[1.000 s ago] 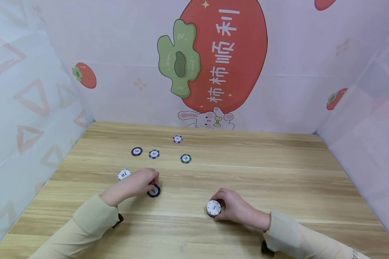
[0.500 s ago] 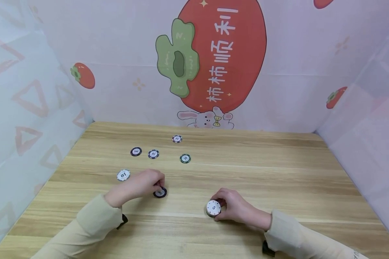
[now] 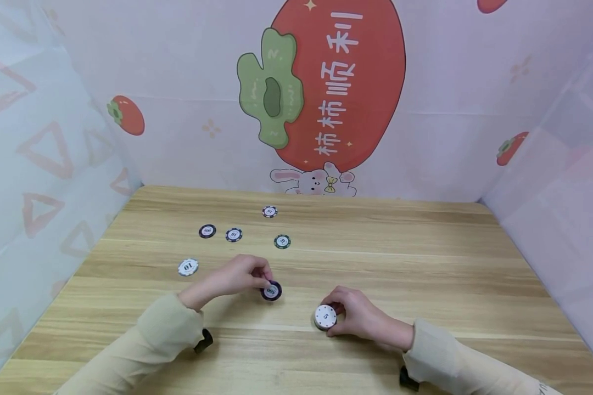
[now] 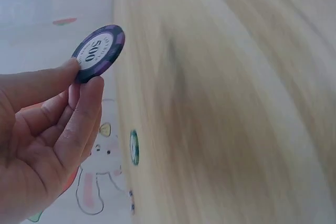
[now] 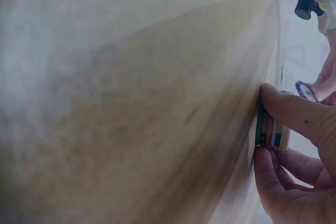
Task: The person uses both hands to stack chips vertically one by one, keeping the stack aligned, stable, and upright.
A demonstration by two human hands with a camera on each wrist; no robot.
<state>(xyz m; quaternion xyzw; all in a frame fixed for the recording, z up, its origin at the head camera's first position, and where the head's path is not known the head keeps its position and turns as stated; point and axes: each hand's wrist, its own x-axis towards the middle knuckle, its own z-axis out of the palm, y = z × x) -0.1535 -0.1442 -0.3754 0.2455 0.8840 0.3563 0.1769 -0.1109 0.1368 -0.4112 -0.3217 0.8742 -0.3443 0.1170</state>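
Note:
My left hand (image 3: 242,277) pinches a black and purple poker chip (image 4: 100,53) marked 500 between thumb and fingers. In the left wrist view this chip is tilted and raised off the table. My right hand (image 3: 358,315) grips the sides of a short stack of poker chips (image 3: 325,317) standing on the table, thumb on one side and fingers on the other. A white chip marked 5 tops the stack. Edges in several colours show in the right wrist view (image 5: 272,127). The held chip is a short way left of the stack.
Loose chips lie flat on the wooden table (image 3: 400,247): a white 10 chip (image 3: 188,267), a dark 500 chip (image 3: 207,231), a blue-edged 10 chip (image 3: 234,235), a green 20 chip (image 3: 282,241) and another 10 chip (image 3: 269,212). Printed curtains enclose the back and sides.
My left hand has carried the 500 chip to the right, off its earlier place near the white chip and closer to the stack. The right hand and stack stay put.

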